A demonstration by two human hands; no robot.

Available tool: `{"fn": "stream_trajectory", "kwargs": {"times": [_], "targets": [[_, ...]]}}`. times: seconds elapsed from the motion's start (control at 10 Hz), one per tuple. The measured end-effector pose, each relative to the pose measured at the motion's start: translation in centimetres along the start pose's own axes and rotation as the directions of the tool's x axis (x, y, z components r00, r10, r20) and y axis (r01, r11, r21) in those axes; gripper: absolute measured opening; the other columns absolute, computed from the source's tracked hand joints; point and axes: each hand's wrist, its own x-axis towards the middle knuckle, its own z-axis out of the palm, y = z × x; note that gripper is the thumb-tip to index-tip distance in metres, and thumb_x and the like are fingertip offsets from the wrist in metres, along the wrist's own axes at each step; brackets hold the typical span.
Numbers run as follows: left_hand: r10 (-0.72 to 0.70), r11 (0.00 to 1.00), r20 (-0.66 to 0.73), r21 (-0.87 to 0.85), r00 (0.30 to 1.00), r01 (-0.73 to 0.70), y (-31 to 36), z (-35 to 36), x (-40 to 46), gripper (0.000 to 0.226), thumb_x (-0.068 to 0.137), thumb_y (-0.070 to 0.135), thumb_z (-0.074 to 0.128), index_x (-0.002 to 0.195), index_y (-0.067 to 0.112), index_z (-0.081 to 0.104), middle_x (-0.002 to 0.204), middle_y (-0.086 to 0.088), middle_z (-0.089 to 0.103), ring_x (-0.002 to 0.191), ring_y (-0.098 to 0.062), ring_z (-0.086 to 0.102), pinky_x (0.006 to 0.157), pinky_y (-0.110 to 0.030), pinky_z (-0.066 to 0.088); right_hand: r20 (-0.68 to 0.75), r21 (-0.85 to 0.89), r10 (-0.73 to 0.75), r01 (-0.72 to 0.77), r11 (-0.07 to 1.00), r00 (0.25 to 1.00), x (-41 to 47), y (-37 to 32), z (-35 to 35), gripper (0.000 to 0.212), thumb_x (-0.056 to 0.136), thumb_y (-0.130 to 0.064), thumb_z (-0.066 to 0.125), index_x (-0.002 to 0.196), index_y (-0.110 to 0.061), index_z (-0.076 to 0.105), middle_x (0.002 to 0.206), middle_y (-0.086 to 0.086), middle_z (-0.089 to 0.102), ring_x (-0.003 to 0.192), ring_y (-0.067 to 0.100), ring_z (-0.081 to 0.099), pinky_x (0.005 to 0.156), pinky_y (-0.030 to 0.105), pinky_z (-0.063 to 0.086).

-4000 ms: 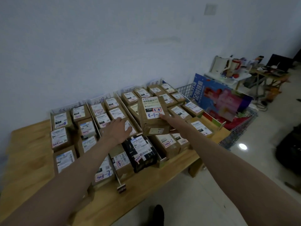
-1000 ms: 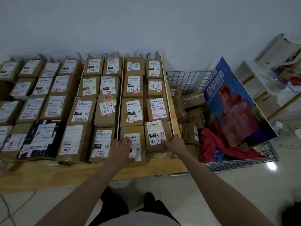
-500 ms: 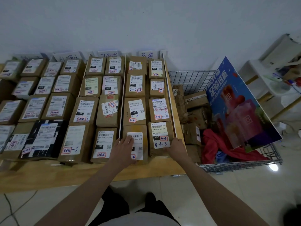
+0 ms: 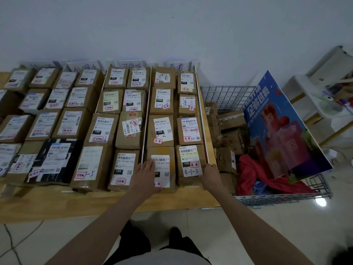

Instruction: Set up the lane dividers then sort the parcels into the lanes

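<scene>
Brown cardboard parcels with white labels lie in rows on a wooden table (image 4: 76, 201), split into lanes by thin white dividers (image 4: 146, 119). A second divider (image 4: 201, 119) bounds the rightmost lane. The parcel marked 4-1-3 (image 4: 188, 161) lies at the front of that lane. My right hand (image 4: 210, 175) grips its right front corner, beside the divider's end. My left hand (image 4: 147, 175) lies flat, fingers apart, on the neighbouring front parcel (image 4: 165, 159) and hides part of its label.
Handwritten lane signs (image 4: 176, 66) lean against the white wall behind the rows. A wire basket (image 4: 282, 197) right of the table holds more parcels, red cloth and a blue poster board (image 4: 282, 131). White shelving stands at far right. Tiled floor lies below the table edge.
Four seconds ago my right hand held the 4-1-3 parcel up above the rows; now it lies in the rightmost lane. Over the last second both hands barely shifted.
</scene>
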Motion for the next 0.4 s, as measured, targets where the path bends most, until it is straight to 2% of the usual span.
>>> {"fn": "stream_trajectory", "kwargs": {"times": [0.2,0.3,0.4], "targets": [[0.025,0.997,0.026,0.079,0.999,-0.027,-0.2,-0.4,-0.1,0.117,0.075,0.071,0.065,0.155,0.008,0.007,0.162,-0.007,0.014,0.147,-0.024,0.019,0.122,-0.040,0.014,-0.025,-0.050,-0.042,0.041,0.998,0.999,-1.2,-0.8,-0.7,0.043,0.097,-0.013,0.055,0.137,-0.002,0.042,0.138,0.016,0.038,0.128,0.032,0.041,0.104,0.041,0.043],[0.032,0.997,0.036,0.063,0.999,-0.034,-0.2,-1.3,0.1,0.113,0.075,0.075,0.059,0.155,0.010,0.012,0.162,-0.006,0.017,0.147,-0.023,0.021,0.122,-0.041,0.017,-0.136,-0.106,-0.160,0.146,0.984,0.978,-1.9,-1.6,-1.9,0.042,0.098,-0.022,0.053,0.135,-0.008,0.043,0.136,0.012,0.042,0.126,0.028,0.042,0.101,0.040,0.045],[0.036,0.996,-0.043,0.079,0.998,-0.033,-0.4,-3.3,0.6,0.094,0.085,0.076,0.043,0.153,0.014,0.024,0.158,-0.004,0.028,0.144,-0.023,0.028,0.120,-0.042,0.020,-0.250,-0.206,-0.289,0.241,0.948,0.924,-2.2,-3.2,-3.7,0.040,0.099,-0.031,0.048,0.134,-0.012,0.046,0.133,0.008,0.047,0.123,0.025,0.046,0.101,0.039,0.045]]}}
